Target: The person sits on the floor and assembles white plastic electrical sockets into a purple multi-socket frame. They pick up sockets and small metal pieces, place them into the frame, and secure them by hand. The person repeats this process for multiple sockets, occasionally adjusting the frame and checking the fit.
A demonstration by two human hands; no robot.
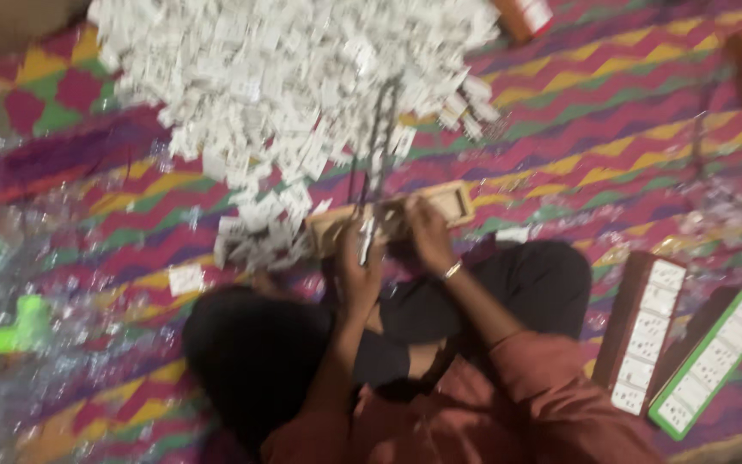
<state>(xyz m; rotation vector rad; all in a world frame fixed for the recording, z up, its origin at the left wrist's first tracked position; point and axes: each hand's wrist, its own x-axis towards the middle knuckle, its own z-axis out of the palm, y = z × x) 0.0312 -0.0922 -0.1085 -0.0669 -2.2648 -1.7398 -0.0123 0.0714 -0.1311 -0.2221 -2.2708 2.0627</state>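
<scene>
Two hands meet at the pale wooden tray (392,215): left hand (358,275) pinching a thin metal tool (367,236), right hand (429,232) gripping the tray steady, big heap of small white plastic pieces (285,77) within reach.

Whole view motion-blurred; white pile (285,77) cut off by top edge; beside it, hands' (358,271) grip perhaps closed, unclear.
</scene>
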